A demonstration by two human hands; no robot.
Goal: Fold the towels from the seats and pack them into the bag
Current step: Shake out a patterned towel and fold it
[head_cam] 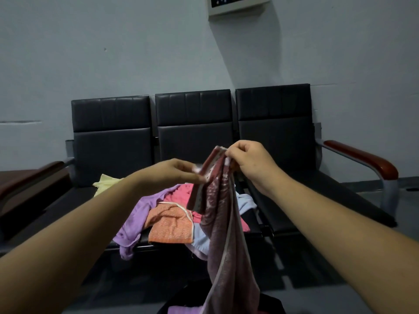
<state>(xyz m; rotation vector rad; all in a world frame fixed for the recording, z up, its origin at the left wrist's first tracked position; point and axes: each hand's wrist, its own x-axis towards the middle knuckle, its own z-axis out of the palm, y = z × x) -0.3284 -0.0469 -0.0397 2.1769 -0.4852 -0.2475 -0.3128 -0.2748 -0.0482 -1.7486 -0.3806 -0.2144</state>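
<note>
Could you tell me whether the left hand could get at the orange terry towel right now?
Probably, once freed: the left hand pinches the hanging maroon terry towel, but the orange terry towel lies uncovered atop the pile below it.

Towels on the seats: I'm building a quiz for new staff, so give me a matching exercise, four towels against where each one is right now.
1 maroon towel
2 orange towel
3 purple towel
4 yellow towel

A on the left seat, partly behind the forearm
B pinched by left hand and right hand, hanging down
C left of the pile, drooping over the edge
D atop the pile, white trim showing

Pairs: 1-B, 2-D, 3-C, 4-A
</note>
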